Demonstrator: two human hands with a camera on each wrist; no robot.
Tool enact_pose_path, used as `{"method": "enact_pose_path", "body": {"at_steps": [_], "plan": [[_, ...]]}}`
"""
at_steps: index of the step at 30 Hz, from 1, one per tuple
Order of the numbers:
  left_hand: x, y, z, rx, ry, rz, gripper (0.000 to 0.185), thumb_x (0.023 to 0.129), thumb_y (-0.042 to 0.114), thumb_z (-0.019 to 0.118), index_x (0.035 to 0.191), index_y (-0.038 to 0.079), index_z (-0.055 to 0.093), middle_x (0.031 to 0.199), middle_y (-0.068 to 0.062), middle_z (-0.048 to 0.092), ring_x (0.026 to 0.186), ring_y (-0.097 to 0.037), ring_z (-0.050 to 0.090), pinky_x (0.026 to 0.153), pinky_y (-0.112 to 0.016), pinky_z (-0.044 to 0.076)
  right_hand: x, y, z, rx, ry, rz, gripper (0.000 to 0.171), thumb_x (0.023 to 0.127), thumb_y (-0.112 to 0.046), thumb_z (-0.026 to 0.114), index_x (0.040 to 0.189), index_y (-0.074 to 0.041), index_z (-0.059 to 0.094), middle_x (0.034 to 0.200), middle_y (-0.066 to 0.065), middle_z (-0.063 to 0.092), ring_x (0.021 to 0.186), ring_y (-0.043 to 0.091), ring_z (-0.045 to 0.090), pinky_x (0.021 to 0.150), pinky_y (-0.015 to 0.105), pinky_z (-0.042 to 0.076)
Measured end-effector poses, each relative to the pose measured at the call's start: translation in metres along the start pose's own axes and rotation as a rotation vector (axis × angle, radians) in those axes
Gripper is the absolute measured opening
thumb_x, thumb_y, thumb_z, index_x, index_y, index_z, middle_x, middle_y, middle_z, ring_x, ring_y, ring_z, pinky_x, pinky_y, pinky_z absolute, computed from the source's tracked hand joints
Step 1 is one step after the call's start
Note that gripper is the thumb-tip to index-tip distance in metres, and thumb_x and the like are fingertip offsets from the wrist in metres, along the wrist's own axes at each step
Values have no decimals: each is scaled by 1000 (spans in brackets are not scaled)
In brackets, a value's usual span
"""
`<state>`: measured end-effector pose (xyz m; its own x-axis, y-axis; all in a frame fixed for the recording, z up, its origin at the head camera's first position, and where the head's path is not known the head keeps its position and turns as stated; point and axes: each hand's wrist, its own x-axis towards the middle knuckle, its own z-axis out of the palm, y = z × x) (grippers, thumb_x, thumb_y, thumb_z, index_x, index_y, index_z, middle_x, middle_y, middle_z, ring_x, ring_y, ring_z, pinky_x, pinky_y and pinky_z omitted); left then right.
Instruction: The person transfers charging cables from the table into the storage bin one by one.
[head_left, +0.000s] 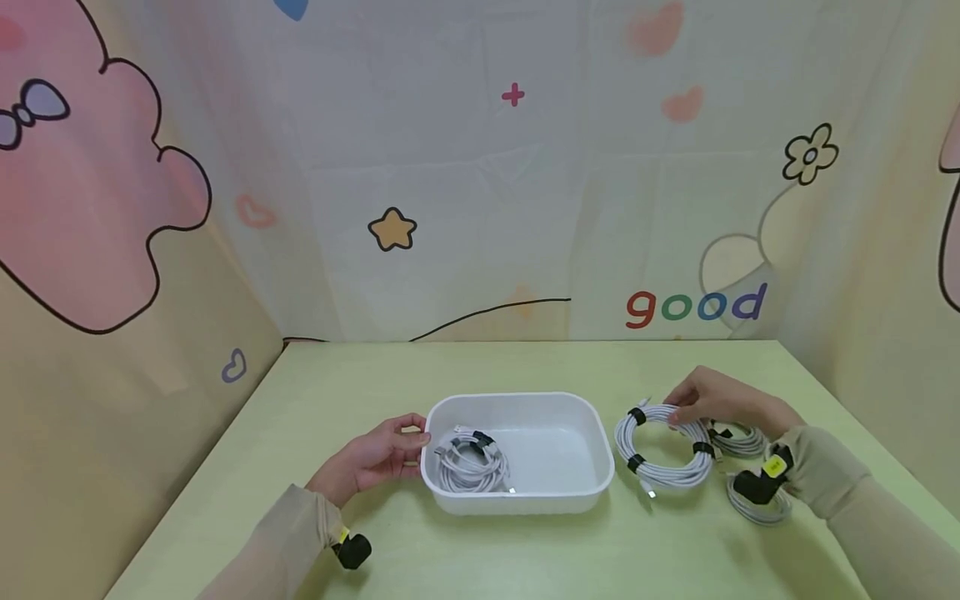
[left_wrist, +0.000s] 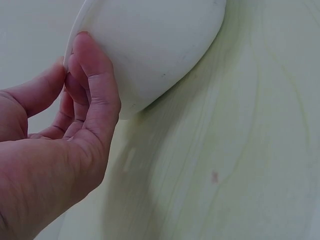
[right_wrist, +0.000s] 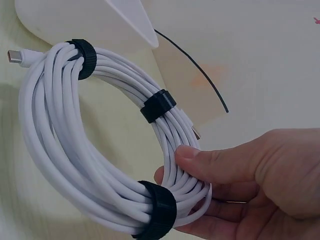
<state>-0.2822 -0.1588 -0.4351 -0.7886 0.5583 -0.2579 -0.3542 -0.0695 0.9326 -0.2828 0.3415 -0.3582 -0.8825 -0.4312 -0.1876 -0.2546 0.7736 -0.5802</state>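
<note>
On my feed the left hand [head_left: 378,458] pinches the white tub [head_left: 558,446] by its left rim — right of it, the right hand [head_left: 723,398] grips a cable coil [head_left: 681,478].

The cable coil [right_wrist: 55,130] is white, its straps [right_wrist: 159,105] black.

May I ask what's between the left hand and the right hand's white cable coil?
In head view, a white rectangular plastic bin holding coiled white cable.

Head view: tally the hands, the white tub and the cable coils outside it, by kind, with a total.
Hands: 2, left hand and right hand
White tub: 1
Cable coils outside it: 3, held coil, far coil, near coil
Total: 6
</note>
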Motion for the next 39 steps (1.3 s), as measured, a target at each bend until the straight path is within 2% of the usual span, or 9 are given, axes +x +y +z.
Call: {"method": "enact_pose_path", "body": {"at_steps": [4,8,14,22,29,34,39], "plan": [[-1,0,0,-6,-7,2,18,98,8,53,113,9,43,102,-2,57,80,-11,61,72,-28,58,1,-2,-6,-7,-6,-3,28,87,-17,71,107,2,70,85,4,72,70,10,56,62,19,47],[0,-1,-1,-2,-10,7,16,98,8,52,111,10,44,102,-2,57,80,-10,62,73,-28,58,3,-7,-12,34,-21,0,27,87,-15,70,107,4,70,84,7,72,66,10,55,58,21,46],[0,2,0,-16,-20,6,13,99,5,49,109,10,44,101,-2,58,79,-10,61,72,-28,58,5,-18,-19,76,-33,-13,28,86,-13,70,107,6,68,84,10,72,64,8,56,59,23,50],[-1,2,1,-19,-36,7,14,98,6,51,109,10,44,101,-2,58,81,-11,62,73,-28,58,14,-34,-24,70,-22,-1,28,87,-13,70,108,5,68,86,11,73,66,12,58,61,24,52],[-1,3,1,-15,-25,5,13,99,6,49,110,10,43,102,-2,58,81,-10,61,74,-29,58,25,-50,-21,84,-15,-1,29,86,-14,71,109,4,68,88,14,73,68,14,59,62,24,53],[-1,3,1,-19,-36,0,15,98,7,52,110,10,43,102,-2,58,81,-10,62,75,-29,58,31,-60,-15,102,-19,-11,27,86,-12,70,108,4,69,87,11,73,67,13,59,62,24,53],[-1,2,2,-16,-20,-2,16,98,7,52,111,8,43,102,-2,59,81,-11,62,74,-29,58,41,-70,-7,110,-31,-33,26,86,-12,70,107,3,69,84,8,72,66,12,59,63,24,52]]}}
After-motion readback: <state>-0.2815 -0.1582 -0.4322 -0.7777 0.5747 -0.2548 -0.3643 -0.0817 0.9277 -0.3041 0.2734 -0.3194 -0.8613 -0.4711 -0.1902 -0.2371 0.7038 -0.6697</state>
